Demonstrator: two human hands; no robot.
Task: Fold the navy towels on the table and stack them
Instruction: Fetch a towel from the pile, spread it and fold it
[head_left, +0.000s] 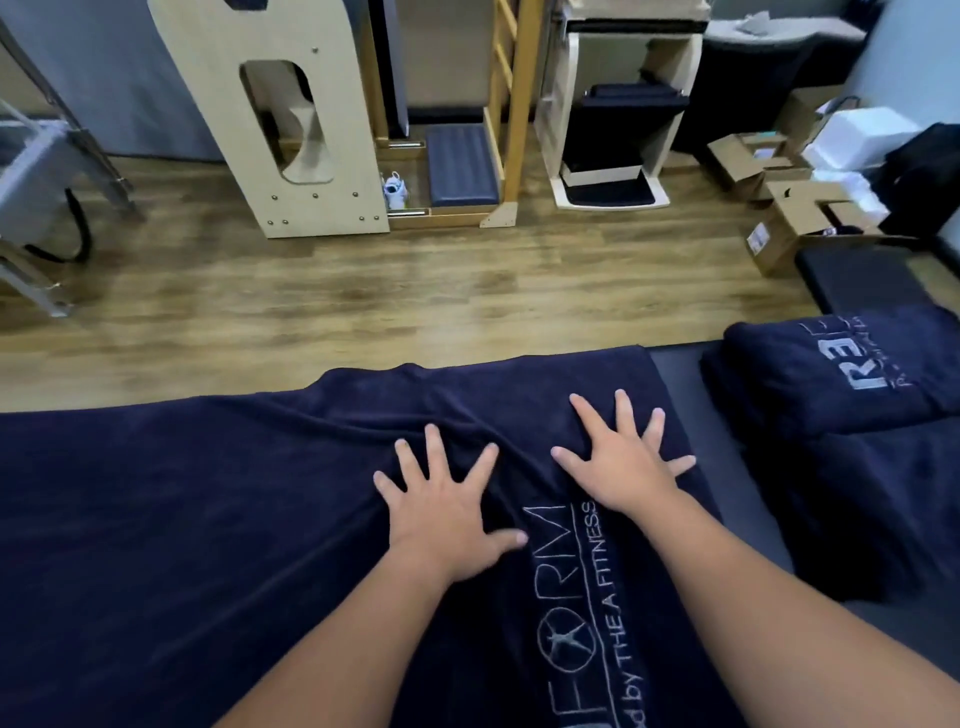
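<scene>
Your left hand (441, 512) and right hand (621, 470) lie flat, fingers splayed and straight, pressing the large navy terry-cloth towel (208, 519) spread across the dark grey padded desk (727, 467). Soft ridges wrinkle the pile at 11 o'clock of your left hand; pale embroidered lettering runs between your forearms. At 2 o'clock sits a folded rectangular navy towel stack (831, 374), well apart.
</scene>
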